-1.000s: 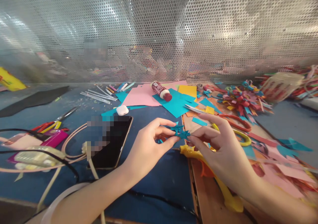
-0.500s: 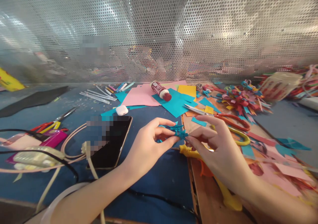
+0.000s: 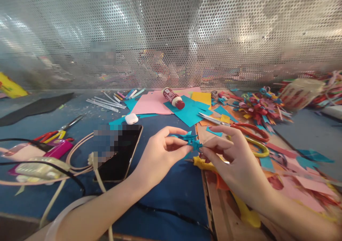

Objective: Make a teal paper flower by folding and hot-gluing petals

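Between both hands, above the table's middle, is a small blue folded-paper piece (image 3: pixel 190 137) with pointed tips. My left hand (image 3: pixel 165 148) grips it between thumb and fingers from the left. At its right end, my right hand (image 3: pixel 231 155) pinches a tip with thumb and index finger, the other fingers curled. Part of the paper is hidden by the fingers. Beneath my right hand lies a yellow glue gun (image 3: pixel 203 163) with an orange trigger, its nozzle pointing left. Scissors (image 3: pixel 262 132) with red and yellow handles rest just beyond that hand.
Glue sticks (image 3: pixel 103 104), pink paper (image 3: pixel 149 103) and a dark red bottle (image 3: pixel 169 96) lie toward the perforated metal screen (image 3: pixel 171 27). A phone (image 3: pixel 125 152), cables (image 3: pixel 80 137) and other scissors (image 3: pixel 71 121) are at left. Paper scraps (image 3: pixel 301 187) and a paper-strip cluster (image 3: pixel 264 107) cover the right.
The blue paper piece has turned slightly between my fingers. Both hands keep nearly the same place and grip.
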`<state>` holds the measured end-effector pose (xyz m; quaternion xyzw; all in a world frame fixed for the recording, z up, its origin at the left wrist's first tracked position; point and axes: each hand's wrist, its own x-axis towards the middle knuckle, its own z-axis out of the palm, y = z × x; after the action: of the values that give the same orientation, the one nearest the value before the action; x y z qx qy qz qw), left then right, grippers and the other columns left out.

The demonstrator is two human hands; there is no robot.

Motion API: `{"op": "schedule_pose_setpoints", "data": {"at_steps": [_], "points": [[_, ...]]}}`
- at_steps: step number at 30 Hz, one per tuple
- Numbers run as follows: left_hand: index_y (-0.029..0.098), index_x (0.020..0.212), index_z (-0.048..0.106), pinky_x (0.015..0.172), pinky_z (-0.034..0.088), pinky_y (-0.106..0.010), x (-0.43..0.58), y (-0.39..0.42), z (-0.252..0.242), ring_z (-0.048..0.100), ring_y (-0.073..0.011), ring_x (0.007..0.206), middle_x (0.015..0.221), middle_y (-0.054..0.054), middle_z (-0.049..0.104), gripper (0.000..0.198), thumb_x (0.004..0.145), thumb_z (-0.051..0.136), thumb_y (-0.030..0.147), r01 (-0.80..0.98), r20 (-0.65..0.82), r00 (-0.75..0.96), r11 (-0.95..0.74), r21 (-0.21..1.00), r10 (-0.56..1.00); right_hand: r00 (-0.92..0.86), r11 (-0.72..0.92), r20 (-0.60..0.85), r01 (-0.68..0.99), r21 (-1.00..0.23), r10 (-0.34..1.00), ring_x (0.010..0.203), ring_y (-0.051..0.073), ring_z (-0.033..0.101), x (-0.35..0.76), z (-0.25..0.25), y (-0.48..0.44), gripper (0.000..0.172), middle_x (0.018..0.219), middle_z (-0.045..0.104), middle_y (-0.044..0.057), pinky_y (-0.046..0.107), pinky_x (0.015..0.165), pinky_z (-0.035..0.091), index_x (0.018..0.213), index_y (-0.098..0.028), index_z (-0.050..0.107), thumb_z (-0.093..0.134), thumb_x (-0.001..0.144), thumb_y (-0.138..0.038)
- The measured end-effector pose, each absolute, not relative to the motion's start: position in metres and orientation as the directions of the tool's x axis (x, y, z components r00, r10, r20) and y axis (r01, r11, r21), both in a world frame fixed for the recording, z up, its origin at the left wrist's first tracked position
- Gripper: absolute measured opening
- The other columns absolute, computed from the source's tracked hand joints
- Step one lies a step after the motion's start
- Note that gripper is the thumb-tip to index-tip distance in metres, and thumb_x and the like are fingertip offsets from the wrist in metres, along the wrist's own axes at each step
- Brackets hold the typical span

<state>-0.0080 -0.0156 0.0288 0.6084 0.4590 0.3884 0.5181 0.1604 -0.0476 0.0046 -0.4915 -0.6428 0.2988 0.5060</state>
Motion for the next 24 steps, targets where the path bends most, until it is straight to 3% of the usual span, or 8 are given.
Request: {"op": "schedule_pose_setpoints", "data": {"at_steps": [24], "points": [[0.018, 0.099, 0.055, 0.065, 0.047, -0.022, -0.0083, -0.0157, 0.0288, 0.064, -0.0146, 0.073, 0.077, -0.002, 0.071, 0.031, 0.071, 0.067, 0.026, 0.176, -0.023, 0.297, -0.031, 0.984, 0.954, -0.055, 0.402, 0.405, 0.301, -0.865, 0.913, 0.068, 0.013, 0.062, 0.1596, 0.0029, -0.0471, 0.029, 0.072, 0.063, -0.003, 0.028, 0.064, 0.051, 0.108, -0.026, 0.036, 0.050, 0.084, -0.017]]}}
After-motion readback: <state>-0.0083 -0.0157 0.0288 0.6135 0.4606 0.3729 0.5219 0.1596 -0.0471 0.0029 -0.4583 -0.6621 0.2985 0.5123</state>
